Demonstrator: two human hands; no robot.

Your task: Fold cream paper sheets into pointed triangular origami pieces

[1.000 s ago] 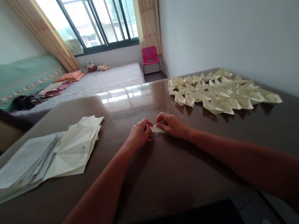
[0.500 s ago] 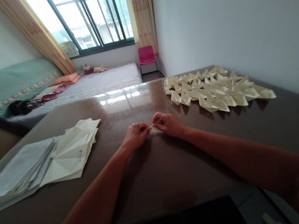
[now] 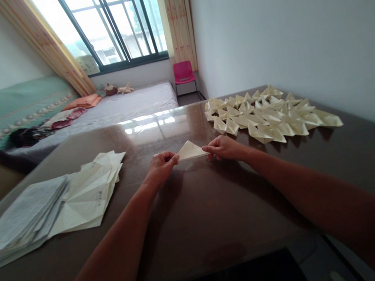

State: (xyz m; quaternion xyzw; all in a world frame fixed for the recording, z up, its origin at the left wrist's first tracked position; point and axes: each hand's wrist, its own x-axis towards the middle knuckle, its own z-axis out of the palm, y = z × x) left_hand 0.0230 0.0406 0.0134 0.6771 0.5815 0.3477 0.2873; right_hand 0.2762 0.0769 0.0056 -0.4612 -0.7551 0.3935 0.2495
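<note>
A cream folded paper boat [image 3: 191,151] is stretched between my two hands just above the brown table, its triangular peak pointing up and away from me. My left hand [image 3: 162,163] pinches its left tip between thumb and fingers. At the opposite tip, my right hand [image 3: 222,147] grips the paper the same way. Similar finished paper boats [image 3: 274,114] stand in rows on the table, to the right beyond my right hand.
Creased cream sheets [image 3: 84,197] and a stack of printed paper [image 3: 19,210] lie on the left of the glossy brown table [image 3: 198,218]. A wall [image 3: 289,23] runs along the right side. Behind are a bed [image 3: 133,101] and a pink chair [image 3: 183,72].
My hands have moved apart to the two ends of the paper. The boat shape, mostly hidden by my fingers before, now shows opened out between them.
</note>
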